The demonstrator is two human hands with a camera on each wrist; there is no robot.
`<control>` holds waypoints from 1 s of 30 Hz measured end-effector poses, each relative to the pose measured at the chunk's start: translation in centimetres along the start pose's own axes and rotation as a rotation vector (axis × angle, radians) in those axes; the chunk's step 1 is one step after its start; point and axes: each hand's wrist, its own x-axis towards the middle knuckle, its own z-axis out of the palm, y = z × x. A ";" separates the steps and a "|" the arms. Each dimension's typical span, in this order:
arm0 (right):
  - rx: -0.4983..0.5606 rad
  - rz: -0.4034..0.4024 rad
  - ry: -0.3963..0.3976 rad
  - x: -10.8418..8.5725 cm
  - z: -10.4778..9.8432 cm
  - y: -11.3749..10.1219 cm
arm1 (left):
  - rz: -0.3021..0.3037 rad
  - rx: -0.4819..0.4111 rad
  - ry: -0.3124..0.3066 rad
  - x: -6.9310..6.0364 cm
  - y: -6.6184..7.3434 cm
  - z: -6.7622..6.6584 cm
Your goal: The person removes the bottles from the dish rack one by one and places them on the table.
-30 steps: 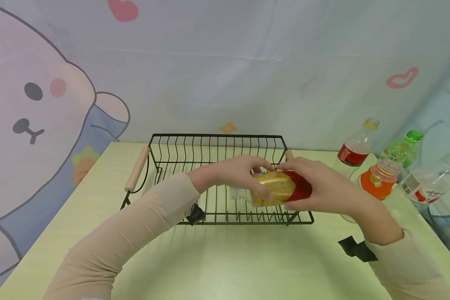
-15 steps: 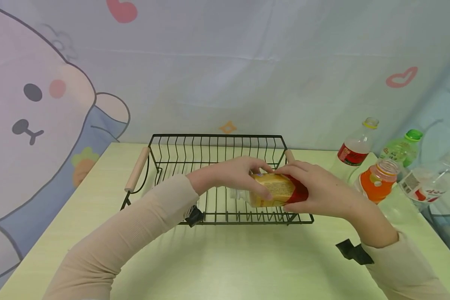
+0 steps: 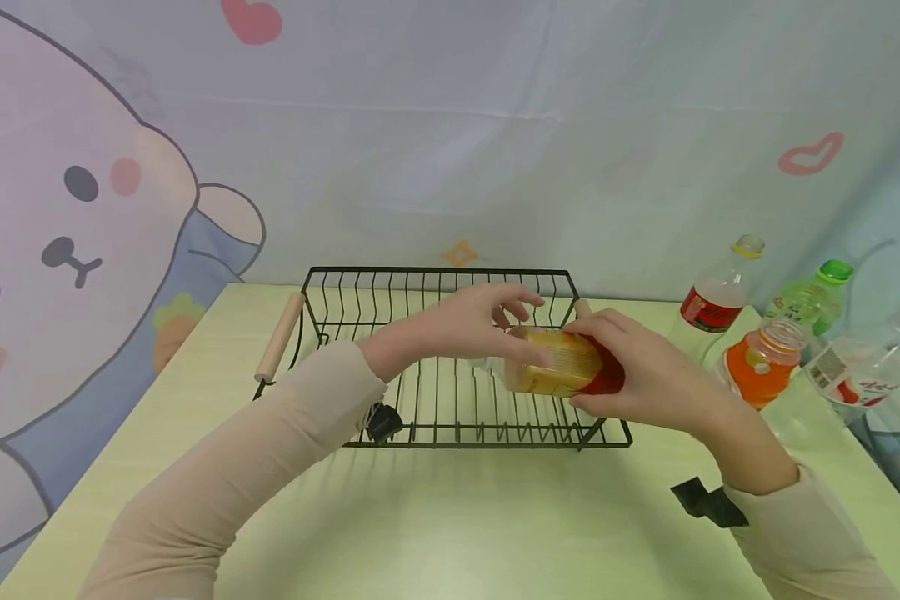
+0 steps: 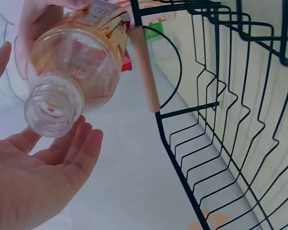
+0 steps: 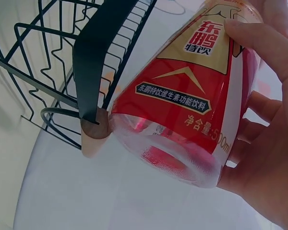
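Note:
A plastic drink bottle [image 3: 570, 360] with a gold and red label lies sideways above the black wire rack [image 3: 457, 429]. It has no cap, and its clear neck [image 4: 53, 108] points toward my left wrist. My right hand [image 3: 641, 379] grips the red base end, thumb and fingers on either side of the label [image 5: 187, 96]. At the neck end, my left hand [image 3: 472, 321] is loosely spread, its fingers lifted off the bottle. Its thumb overlaps the gold label in the head view; whether it touches cannot be told.
Wooden handles [image 3: 281, 337] sit at both ends of the rack. Right of it stand a red-label bottle [image 3: 708, 308], an orange-label bottle [image 3: 765, 362], a green-capped bottle [image 3: 813, 296] and a clear bottle [image 3: 858, 371]. A printed cloth [image 3: 420, 167] hangs behind the table.
My left hand has loosened from the bottle and its fingers have lifted up and away. The bottle has risen slightly in the right hand.

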 end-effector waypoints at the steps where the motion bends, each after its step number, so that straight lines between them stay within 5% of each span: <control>1: 0.001 -0.003 0.017 0.0 -0.1 0.1 | -0.002 0.001 0.019 -0.2 0.1 -0.2; 12: 0.093 0.041 0.122 -0.7 -1.1 1.5 | -0.033 -0.070 0.177 -3.0 -0.2 -2.9; 22: 0.119 0.072 0.306 -1.5 -2.3 2.6 | -0.114 -0.088 0.338 -7.7 -2.1 -6.2; 30: 0.132 0.169 0.452 -2.4 -2.4 4.0 | -0.140 -0.129 0.413 -11.0 -4.1 -6.7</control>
